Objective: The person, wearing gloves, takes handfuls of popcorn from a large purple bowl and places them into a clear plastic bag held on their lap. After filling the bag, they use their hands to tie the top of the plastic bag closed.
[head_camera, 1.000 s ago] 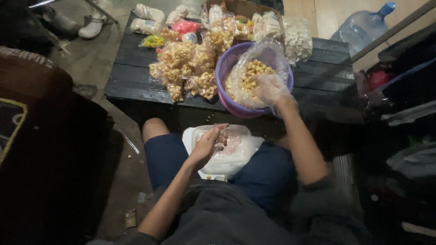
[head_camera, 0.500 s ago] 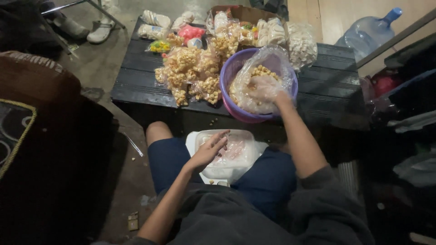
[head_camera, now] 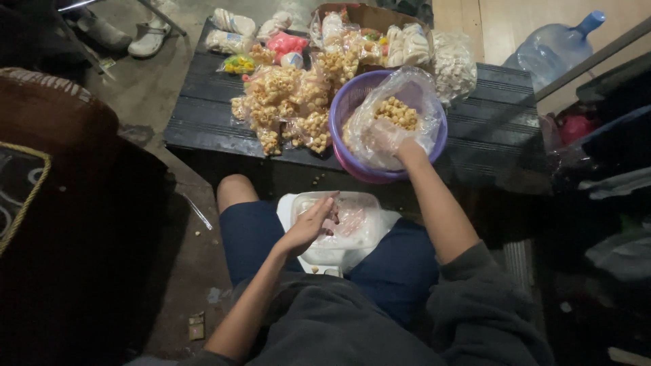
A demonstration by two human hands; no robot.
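Dark slatted wood made up the low table (head_camera: pixel 224 122), which stood on a bare, stained concrete floor (head_camera: pixel 146 88) in a dim room. One purple plastic basin (head_camera: pixel 352 102) sat on the table's near edge, lined with one clear plastic bag (head_camera: pixel 407 85) holding golden puffed snacks (head_camera: pixel 397 112). The right hand (head_camera: pixel 383 135) was sunk inside that bag, fingers curled down into the snacks; whether it pinched any could not be told through the plastic. The left hand (head_camera: pixel 308 227) lay flat, fingers together, on a stack of small clear bags (head_camera: pixel 356 224) resting on the person's lap, over one white sheet. To the left of the basin lay a heap of filled snack packets (head_camera: pixel 288 108), too bunched to count. One cardboard box (head_camera: pixel 369 20) stood behind it, one large blue water bottle (head_camera: pixel 553 44) stood at far right, and two light shoes (head_camera: pixel 129 34) lay on the floor.
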